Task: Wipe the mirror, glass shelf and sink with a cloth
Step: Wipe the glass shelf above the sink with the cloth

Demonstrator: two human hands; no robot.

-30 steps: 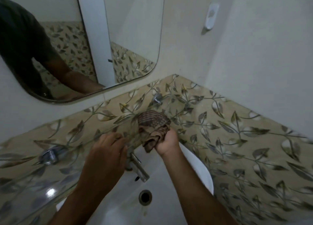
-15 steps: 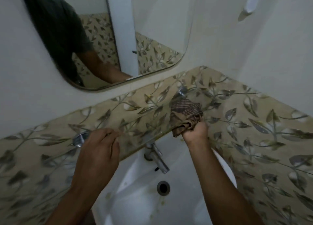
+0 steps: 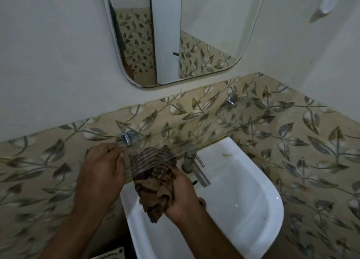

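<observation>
Fingers of the right hand [image 3: 182, 197] were clenched round a brown striped cloth [image 3: 153, 178], pressing its upper part against the clear glass shelf [image 3: 204, 130] above the white ceramic sink [image 3: 253, 210]. Beside it, the left hand [image 3: 101, 173] lay palm-down, fingers curled over the shelf's front edge near a chrome bracket [image 3: 126, 138].

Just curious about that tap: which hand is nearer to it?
The right hand. It holds the cloth just left of the tap. The left hand is farther left, at the glass shelf's end by a chrome bracket.
</observation>
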